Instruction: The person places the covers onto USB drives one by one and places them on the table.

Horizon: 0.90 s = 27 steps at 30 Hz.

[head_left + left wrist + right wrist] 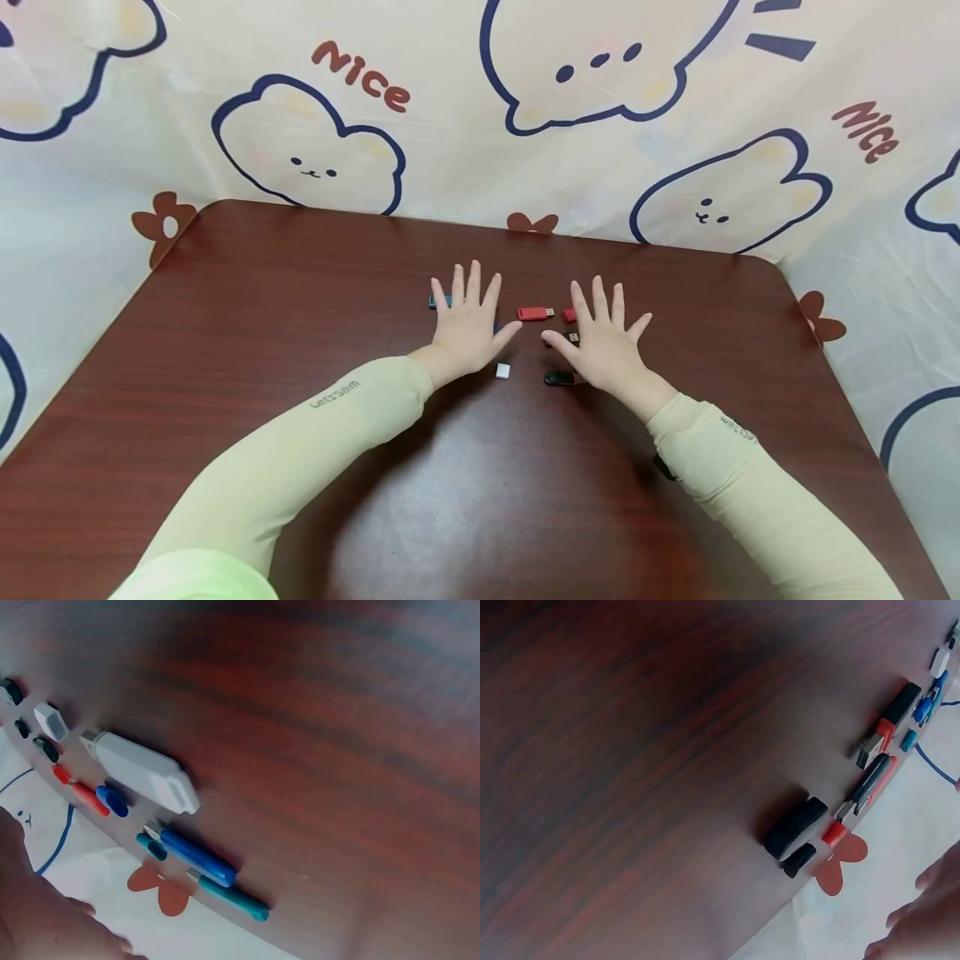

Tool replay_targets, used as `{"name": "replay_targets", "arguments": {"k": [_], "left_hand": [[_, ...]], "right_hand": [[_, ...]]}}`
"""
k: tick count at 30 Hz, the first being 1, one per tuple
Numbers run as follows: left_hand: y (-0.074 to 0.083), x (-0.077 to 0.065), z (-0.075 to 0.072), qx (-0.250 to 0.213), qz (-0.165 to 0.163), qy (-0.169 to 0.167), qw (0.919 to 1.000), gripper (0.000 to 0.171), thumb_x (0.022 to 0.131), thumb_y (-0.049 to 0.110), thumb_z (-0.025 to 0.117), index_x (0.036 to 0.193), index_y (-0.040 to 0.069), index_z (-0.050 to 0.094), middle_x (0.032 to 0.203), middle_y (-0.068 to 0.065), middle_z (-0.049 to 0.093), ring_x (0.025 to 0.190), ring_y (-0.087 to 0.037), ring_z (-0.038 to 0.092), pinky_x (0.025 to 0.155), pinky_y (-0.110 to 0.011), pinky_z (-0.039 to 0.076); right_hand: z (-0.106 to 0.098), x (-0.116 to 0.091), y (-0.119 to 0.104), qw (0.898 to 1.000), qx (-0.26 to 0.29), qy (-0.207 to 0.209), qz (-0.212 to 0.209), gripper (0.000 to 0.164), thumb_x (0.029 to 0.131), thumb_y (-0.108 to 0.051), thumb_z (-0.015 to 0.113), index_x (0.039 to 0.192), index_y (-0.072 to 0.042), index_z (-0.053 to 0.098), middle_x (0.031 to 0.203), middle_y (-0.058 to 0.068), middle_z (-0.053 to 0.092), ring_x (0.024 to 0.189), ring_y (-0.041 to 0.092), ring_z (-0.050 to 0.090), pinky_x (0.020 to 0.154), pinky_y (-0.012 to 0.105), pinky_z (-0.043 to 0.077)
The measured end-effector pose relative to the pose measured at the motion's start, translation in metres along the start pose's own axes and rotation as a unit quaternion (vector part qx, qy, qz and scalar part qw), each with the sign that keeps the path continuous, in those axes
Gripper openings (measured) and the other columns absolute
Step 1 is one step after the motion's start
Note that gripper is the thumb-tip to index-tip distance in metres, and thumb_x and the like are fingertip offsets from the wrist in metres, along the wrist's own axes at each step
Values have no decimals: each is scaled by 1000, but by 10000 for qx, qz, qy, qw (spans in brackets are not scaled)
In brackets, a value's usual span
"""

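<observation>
In the head view my left hand (465,329) has its fingers straight and spread, holding nothing, above several USB sticks. My right hand (606,350) is spread the same way and overlaps others. Between them lies a red USB stick (533,314), with a white cap (502,371) closer to me and a black-and-red USB stick (558,378) beside the right hand. The left wrist view has a white USB stick (146,772), a blue one (199,859) and a teal one (234,898), caps off. A black cap (795,826) shows in the right wrist view.
The brown wooden table (465,508) carries all of these. A white cloth (450,158) with cartoon bears hangs along its far edge and both sides. More small caps, including a blue cap (112,801) and a red cap (835,833), lie among the sticks.
</observation>
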<state>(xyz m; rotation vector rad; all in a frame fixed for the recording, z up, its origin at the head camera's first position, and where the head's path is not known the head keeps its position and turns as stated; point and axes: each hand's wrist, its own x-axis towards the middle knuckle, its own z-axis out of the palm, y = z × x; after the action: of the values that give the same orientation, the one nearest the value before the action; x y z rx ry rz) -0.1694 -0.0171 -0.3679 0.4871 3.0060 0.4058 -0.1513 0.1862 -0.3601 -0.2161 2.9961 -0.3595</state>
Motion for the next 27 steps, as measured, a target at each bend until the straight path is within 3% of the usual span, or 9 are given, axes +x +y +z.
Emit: {"name": "replay_targets", "arguments": {"k": [11,27], "left_hand": [[22,26,4,517,303,-441,9972,65,94,52,42,143,9,35,155,-17,17,144,-36,8,110,-63,-3],[37,50,17,1132,786,-357,9898,43,95,40,51,128,14,54,131,-8,52,129,-28,36,112,-59,12]], "right_hand": [[-5,-5,4,9999,41,155,18,86,89,-62,43,151,-15,6,156,20,0,141,45,-12,94,79,-6],[-7,-10,13,9996,122,191,167,83,91,-58,45,151,-13,10,156,21,4,141,45,-10,96,77,-7]]}}
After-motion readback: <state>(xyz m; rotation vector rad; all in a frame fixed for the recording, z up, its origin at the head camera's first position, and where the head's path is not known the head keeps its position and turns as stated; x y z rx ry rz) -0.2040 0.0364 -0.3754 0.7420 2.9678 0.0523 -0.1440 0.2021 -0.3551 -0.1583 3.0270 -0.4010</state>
